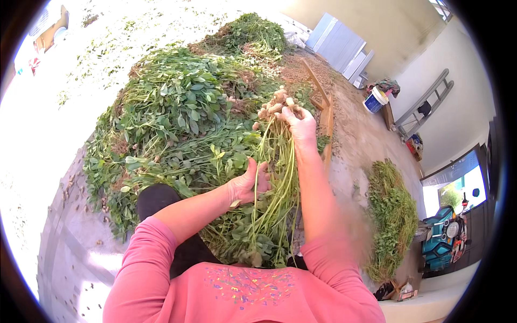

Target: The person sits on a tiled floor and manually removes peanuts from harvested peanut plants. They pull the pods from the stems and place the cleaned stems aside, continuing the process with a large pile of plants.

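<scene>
My right hand (302, 123) grips a bunch of peanut plants at its root end, with its fingers at a cluster of pale peanut pods (276, 105). From there long green stems (282, 161) hang down to leafy tops (246, 238) in front of my body. Lower and to the left, my left hand (250, 181) is beside the hanging stems, thumb raised and apart from the fingers. A thin stem crosses in front of its palm, and the fingertips are partly hidden. Beyond both hands lies a large heap of harvested peanut plants (173, 97).
A wooden frame (327, 121) stands right of the heap, near loose peanuts (297, 68) on the floor. Farther right are another plant pile (391, 218), a white-and-blue bucket (375, 100), a ladder (424, 105) and a teal motor vehicle (438, 238). Scattered pods (70, 189) lie at left.
</scene>
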A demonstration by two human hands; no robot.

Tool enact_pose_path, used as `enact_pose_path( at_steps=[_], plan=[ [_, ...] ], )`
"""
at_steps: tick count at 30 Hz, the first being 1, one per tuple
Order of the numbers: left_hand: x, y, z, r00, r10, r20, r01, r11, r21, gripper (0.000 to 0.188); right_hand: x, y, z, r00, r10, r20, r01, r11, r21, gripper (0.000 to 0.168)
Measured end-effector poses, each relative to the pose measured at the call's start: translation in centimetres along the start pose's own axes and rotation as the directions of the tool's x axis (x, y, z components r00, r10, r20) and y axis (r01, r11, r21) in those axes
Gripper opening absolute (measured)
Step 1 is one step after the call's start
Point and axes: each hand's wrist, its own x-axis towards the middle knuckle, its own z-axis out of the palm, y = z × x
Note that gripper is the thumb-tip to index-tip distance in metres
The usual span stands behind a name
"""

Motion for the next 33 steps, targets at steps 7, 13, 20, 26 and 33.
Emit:
enact_pose_path(
  at_steps=[7, 13, 20, 26, 33],
  plan=[
    [-0.1, 2.3, -0.7, 0.956, 0.095, -0.277, -0.096, 0.995, 0.010, 0.076, -5.1, 7.2, -0.3, 0.990, 0.026, -0.142, -0.126, 0.631, -0.765, 0.112],
    [2.5, -1.6, -4.1, 0.940, 0.225, -0.254, -0.207, 0.974, 0.097, 0.081, -12.0, 9.7, -2.3, 0.810, 0.512, 0.286, -0.568, 0.806, 0.166, 0.081],
    [2.3, -1.1, -2.6, 0.985, -0.081, -0.150, 0.153, 0.804, 0.575, 0.045, -13.8, 9.6, -6.6, 0.791, 0.606, 0.088, -0.612, 0.776, 0.152, 0.041],
    [1.0, 4.8, -3.4, 0.877, 0.080, -0.473, 0.133, 0.907, 0.400, 0.021, -14.2, 3.1, -18.1, 0.793, 0.420, -0.442, -0.458, 0.889, 0.022, 0.019],
    [0.1, 6.4, -3.9, 0.824, 0.143, -0.549, 0.018, 0.961, 0.277, 0.014, -13.9, -17.7, -26.6, 0.354, -0.675, -0.648, -0.248, 0.600, -0.761, 0.058]
  ],
)
